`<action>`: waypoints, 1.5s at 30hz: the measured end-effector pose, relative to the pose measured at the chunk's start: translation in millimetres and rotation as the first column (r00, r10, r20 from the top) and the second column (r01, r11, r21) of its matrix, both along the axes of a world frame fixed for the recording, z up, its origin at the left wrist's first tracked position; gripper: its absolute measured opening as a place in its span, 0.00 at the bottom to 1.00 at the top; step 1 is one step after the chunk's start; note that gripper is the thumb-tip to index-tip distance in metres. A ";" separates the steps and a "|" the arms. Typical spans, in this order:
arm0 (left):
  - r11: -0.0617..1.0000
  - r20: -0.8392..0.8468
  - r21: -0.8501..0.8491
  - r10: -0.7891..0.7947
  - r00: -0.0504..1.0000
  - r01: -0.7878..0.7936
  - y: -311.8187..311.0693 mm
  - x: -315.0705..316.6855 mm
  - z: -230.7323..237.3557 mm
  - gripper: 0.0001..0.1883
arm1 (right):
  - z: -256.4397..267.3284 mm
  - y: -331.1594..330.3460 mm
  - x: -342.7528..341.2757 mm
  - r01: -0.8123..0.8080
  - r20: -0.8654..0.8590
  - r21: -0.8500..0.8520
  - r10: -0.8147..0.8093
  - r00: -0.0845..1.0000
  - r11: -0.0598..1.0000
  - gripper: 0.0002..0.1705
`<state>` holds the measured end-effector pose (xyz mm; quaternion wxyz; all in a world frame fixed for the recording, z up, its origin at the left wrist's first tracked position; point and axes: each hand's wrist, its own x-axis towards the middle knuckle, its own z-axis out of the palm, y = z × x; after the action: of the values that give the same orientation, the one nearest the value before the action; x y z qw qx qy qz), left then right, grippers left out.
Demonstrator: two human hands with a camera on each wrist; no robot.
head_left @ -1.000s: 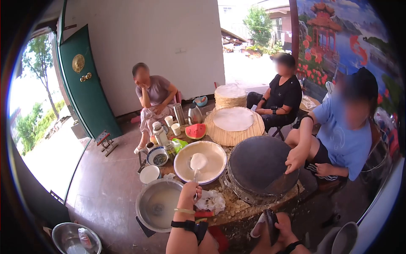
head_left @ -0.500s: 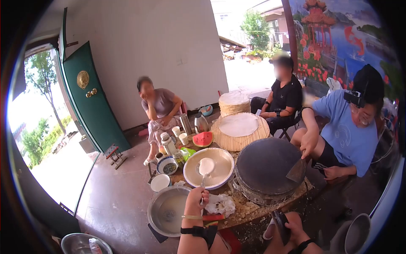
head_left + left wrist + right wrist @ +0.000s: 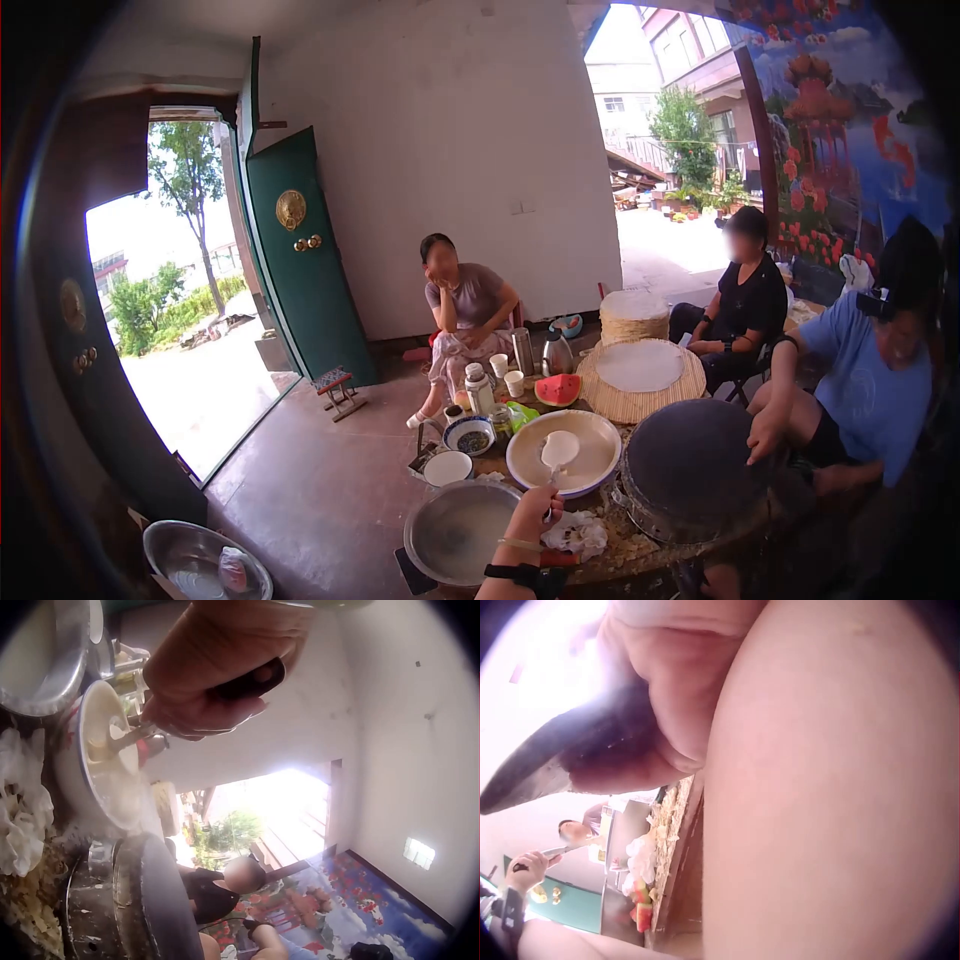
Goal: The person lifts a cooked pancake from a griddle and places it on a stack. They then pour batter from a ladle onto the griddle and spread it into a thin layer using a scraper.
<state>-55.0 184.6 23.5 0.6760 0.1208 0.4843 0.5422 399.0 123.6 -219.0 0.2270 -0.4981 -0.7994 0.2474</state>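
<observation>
My left hand (image 3: pixel 535 510) grips the handle of a ladle (image 3: pixel 129 738), its fingers curled round the dark grip. The ladle's round bowl is coated with pale batter (image 3: pixel 590 438) and lies within the wide white basin (image 3: pixel 96 780), level with the batter. In the right wrist view my right hand (image 3: pixel 686 686) holds a dark, curved, flat-bladed tool (image 3: pixel 592 742) whose edge is worn. Just right of the basin stands a round black griddle (image 3: pixel 690 465) on a battered metal base.
A metal pot (image 3: pixel 440 535) of cloudy liquid stands left of my left hand. Crumpled white plastic (image 3: pixel 578 535) lies in front of the basin. Behind are a watermelon piece (image 3: pixel 558 390) and a straw mat (image 3: pixel 690 392). A person in blue (image 3: pixel 860 390) reaches to the griddle's right edge.
The head view has swung left and up, so the table sits further right and lower. The ladle stays in the basin. The other person's scraper has moved about the griddle's right edge.
</observation>
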 end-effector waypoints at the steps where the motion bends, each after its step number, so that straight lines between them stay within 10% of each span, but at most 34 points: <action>1: 1.000 -0.013 -0.002 0.000 1.000 0.000 -3.4 2.2 4.0 0.05 | 33.7 -15.2 -10.4 -0.006 -0.109 -0.038 0.002 0.994 0.999 0.28; 7: 0.999 -0.117 -0.039 -0.001 0.993 -0.003 -8.3 11.3 9.4 0.05 | 66.2 -30.8 -33.6 0.070 -0.587 -0.499 -0.396 0.706 0.864 0.27; 13: 0.999 -0.117 -0.038 -0.028 0.993 0.024 -7.4 7.4 4.9 0.06 | 82.0 -35.5 -38.7 -0.099 -0.643 -0.724 -0.616 0.455 0.682 0.27; 45: 0.998 -0.183 0.036 0.058 0.981 -0.053 0.8 13.6 2.6 0.05 | 56.4 -47.4 -37.0 -0.170 -0.593 -0.799 -0.708 0.383 0.577 0.20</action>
<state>-41.4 185.4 26.0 0.6110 0.1674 0.5392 0.5549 362.0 76.3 -162.6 0.4184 -0.4733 -0.2578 0.7310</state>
